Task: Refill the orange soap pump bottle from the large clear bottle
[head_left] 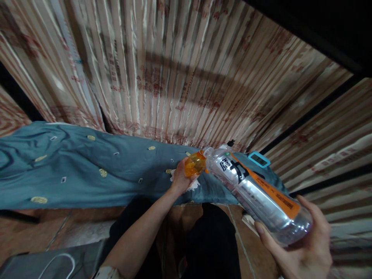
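Observation:
My right hand [302, 242] grips the base of a clear plastic drink bottle [255, 192] with an orange and white label, held tilted with its neck pointing up and left. My left hand [181, 180] is closed on the orange cap [195, 163] at the bottle's mouth. The bottle looks empty. Both hands are in front of a blue patterned sheet [87, 166] that covers a bed.
A striped beige and red curtain [180, 77] hangs behind the bed. A small teal-framed device [258, 159] lies on the sheet just behind the bottle. My dark trousers [209, 240] and a brown tiled floor are below. A grey object [52, 263] sits at the bottom left.

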Demonstrator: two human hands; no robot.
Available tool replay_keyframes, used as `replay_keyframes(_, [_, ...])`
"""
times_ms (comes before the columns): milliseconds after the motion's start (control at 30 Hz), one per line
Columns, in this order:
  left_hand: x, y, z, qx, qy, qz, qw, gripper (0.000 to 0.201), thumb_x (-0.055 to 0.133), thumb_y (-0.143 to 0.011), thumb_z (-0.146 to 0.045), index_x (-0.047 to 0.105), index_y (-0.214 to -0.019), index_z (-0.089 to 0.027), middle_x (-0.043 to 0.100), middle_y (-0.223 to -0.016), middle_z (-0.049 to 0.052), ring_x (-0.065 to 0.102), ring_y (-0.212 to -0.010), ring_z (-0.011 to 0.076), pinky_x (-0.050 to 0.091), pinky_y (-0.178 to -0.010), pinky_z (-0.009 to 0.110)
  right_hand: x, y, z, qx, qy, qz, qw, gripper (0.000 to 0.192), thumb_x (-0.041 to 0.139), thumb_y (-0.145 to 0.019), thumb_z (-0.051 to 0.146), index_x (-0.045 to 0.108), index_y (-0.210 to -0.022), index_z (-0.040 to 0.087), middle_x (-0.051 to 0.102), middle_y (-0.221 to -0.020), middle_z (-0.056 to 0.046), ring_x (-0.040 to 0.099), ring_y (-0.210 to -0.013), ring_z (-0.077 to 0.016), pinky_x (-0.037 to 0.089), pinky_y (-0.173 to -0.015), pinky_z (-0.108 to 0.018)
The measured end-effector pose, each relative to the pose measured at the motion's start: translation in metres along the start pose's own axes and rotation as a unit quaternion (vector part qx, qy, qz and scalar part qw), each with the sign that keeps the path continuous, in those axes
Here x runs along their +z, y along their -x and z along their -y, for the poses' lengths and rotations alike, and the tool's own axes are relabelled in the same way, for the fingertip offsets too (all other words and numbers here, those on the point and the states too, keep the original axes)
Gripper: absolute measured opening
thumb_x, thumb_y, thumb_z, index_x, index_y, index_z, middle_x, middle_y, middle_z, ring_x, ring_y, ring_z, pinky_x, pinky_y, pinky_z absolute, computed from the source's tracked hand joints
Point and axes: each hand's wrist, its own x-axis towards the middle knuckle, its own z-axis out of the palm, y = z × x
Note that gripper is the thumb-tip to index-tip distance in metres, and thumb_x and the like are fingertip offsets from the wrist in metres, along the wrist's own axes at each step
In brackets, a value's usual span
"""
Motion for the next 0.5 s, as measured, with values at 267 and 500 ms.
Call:
replay_keyframes(267, [0.0024, -0.0014, 0.01, 0.02, 0.012, -0.001, 1.0, 0.061, 0.079, -0.065, -0.023, 0.056, -0.122, -0.023, 0.069, -0.121, 0.009, 0.067, -0.113, 0.0296, 0.052, -0.101, 0.048, -0.0028, -0.0023, 0.0029, -0.039, 0.023, -0.001, 0.999, 0.094, 0.081, -0.075, 0.05, 0.043, -0.154, 0.018, 0.056, -0.128, -0.014, 0.058, -0.104, -0.0285, 0.04, -0.11, -0.056])
replay_keyframes(500, [-0.0006, -0.0002, 0.0011, 0.017, 0.002, 0.001, 1.0, 0.056, 0.078, -0.065, -0.022, 0.057, -0.117, -0.022, 0.07, -0.118, 0.008, 0.068, -0.11, 0.0292, 0.053, -0.099, 0.047, -0.0031, -0.0016, 0.003, -0.029, 0.02, 0.005, 0.999, 0.098, 0.082, -0.074, 0.051, 0.041, -0.156, 0.018, 0.054, -0.134, -0.015, 0.058, -0.107, -0.0292, 0.041, -0.11, -0.055])
